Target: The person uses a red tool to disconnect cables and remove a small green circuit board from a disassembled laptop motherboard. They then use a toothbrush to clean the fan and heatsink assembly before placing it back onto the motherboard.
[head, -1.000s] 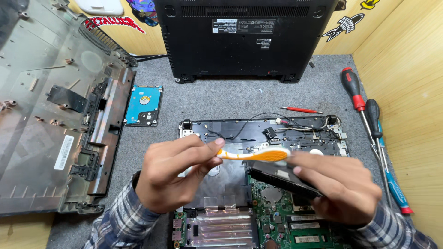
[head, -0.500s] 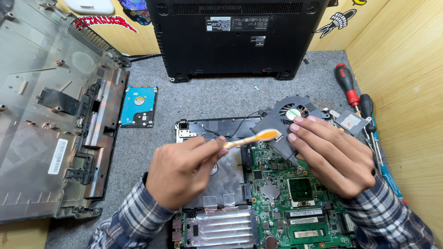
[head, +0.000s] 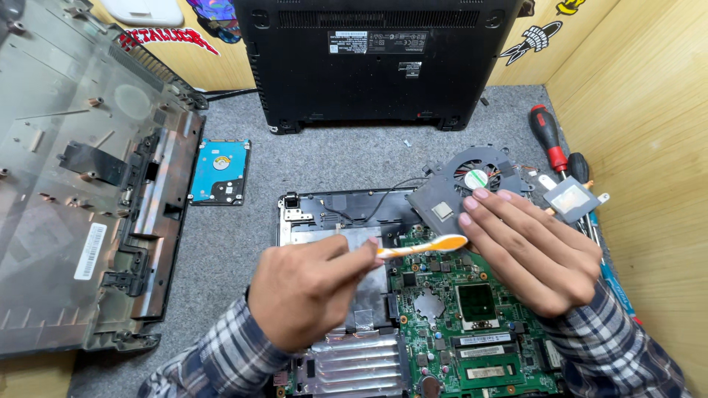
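Left hand: the left hand [head: 306,291] is curled tight around an orange and white toothbrush [head: 422,246], fingers closed on the handle, head poking out to the right.
Right hand: the right hand [head: 532,247] lies flat, fingers spread and gripping nothing, pressing on the fan assembly [head: 463,188].
Toothbrush: over the top edge of the green circuit board [head: 472,317], just beside the right fingertips.
Around: a blue hard drive [head: 219,171] sits well apart on the grey felt mat [head: 339,158]; a black laptop base [head: 372,59] stands behind; a grey plastic shell [head: 81,184] fills the left.
In the way: red and black screwdrivers [head: 557,151] crowd the wooden wall [head: 649,110].
Textures: ribbed silver foil [head: 358,361], dark metal fan plate.
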